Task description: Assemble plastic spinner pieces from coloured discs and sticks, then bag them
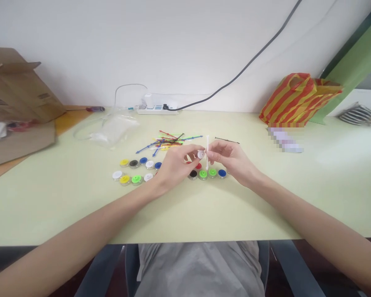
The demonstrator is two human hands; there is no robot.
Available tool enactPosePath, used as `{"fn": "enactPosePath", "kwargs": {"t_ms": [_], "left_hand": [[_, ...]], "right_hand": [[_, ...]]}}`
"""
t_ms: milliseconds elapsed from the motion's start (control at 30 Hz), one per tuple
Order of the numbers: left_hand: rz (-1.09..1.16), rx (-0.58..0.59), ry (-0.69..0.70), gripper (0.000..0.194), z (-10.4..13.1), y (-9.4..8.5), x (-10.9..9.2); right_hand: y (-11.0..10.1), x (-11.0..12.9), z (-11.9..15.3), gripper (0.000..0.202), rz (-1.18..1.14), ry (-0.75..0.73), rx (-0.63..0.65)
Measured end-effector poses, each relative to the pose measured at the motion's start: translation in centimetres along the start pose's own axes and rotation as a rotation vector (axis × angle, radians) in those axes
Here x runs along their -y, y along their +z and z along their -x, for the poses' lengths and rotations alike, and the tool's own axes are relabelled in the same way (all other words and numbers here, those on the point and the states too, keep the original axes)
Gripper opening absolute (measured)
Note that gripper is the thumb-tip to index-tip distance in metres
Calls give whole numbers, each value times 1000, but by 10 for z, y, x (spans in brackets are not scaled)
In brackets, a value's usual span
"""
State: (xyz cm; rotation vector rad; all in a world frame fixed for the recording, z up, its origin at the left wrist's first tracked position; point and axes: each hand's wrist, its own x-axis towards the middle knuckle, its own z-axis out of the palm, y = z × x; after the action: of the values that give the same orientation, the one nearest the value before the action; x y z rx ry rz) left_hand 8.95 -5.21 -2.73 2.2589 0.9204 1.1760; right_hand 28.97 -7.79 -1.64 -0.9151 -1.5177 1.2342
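Observation:
My left hand (181, 163) pinches a small white round cap (200, 154) between thumb and fingers, above the table. Close beside it, my right hand (230, 159) grips a thin white arrow-shaped pointer (207, 142), which stands nearly upright. The two white pieces are very near each other; whether they touch I cannot tell. Below my hands are rows of round clear-based pieces with coloured tops, among them a green one (203, 175), a blue one (222, 173) and a yellow one (125, 180). My left hand hides some of them.
A pile of coloured arrow pointers (170, 142) lies behind my hands, with a black pointer (227, 140) apart. Further back are a power strip (157, 110), a clear plastic bag (114, 128) and a screwdriver (95, 109). A cardboard box (21, 90) stands left, a striped bag (297, 101) right.

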Motion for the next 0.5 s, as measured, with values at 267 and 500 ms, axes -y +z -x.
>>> {"fn": "enactPosePath", "kwargs": {"t_ms": [267, 500], "left_hand": [[1, 23, 0, 28, 1, 0, -3], [1, -1, 15, 19, 2, -1, -6]], "right_hand": [[1, 0, -1, 33, 17, 25, -24], [4, 8, -1, 35, 24, 35, -29]]}}
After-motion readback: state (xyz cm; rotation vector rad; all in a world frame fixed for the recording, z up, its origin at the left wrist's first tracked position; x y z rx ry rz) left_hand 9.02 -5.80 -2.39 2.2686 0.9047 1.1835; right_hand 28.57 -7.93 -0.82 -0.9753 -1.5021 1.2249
